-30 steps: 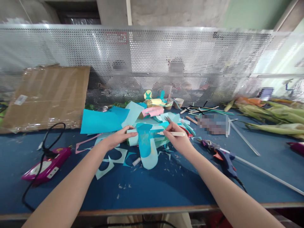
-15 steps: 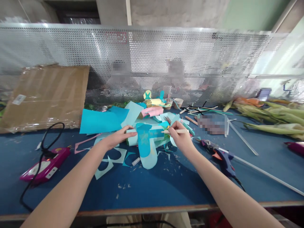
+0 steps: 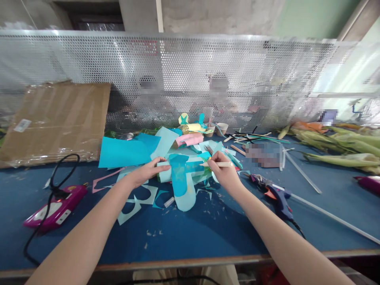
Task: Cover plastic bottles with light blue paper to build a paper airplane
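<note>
A light blue paper roll (image 3: 164,174), crossed by a bright blue paper piece (image 3: 179,180) and a pale rounded flap (image 3: 186,201), lies in front of me. My left hand (image 3: 150,170) grips the roll's left end, thumb along its front. Pinched in my right hand (image 3: 223,169) is a pale pencil (image 3: 226,164), nearly level, its tip pointing left at the right part of the blue paper. Whether the tip touches is too small to tell. Paper cut-offs (image 3: 130,209) and a small whitish block (image 3: 169,202) lie close by.
A purple power strip (image 3: 56,208) with a black cord lies at left, near a cardboard sheet (image 3: 59,122). To the right are a glue gun (image 3: 280,200) with a long glue stick, and corn husks (image 3: 341,144). A perforated metal screen (image 3: 190,59) stands behind, with people beyond it.
My right hand and the pencil have shifted very slightly left. The left hand keeps its grip on the paper roll, and the whole view has drifted a little.
</note>
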{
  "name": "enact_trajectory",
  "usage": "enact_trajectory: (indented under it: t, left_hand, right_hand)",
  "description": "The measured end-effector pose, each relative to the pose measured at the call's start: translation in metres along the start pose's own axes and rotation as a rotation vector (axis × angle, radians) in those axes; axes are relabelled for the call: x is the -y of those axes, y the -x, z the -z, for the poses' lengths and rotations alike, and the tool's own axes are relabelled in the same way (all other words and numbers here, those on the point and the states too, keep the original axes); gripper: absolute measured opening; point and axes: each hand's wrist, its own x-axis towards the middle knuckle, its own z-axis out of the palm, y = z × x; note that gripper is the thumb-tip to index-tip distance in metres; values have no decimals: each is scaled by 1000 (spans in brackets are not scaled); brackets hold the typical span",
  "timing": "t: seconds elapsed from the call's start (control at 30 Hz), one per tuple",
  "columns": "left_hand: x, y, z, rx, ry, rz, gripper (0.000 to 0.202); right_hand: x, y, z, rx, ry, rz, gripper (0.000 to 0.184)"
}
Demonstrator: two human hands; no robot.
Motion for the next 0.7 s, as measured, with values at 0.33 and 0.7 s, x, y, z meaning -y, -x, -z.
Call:
enact_trajectory:
  t: [0.33, 0.7]
  left_hand:
    - [-1, 1, 0, 4, -12, 19, 83]
    - [-9, 7, -1, -27, -12, 28, 82]
  right_hand:
    - [1, 1, 0, 28, 13, -19, 17]
    - [5, 0, -2, 43, -30, -9, 18]
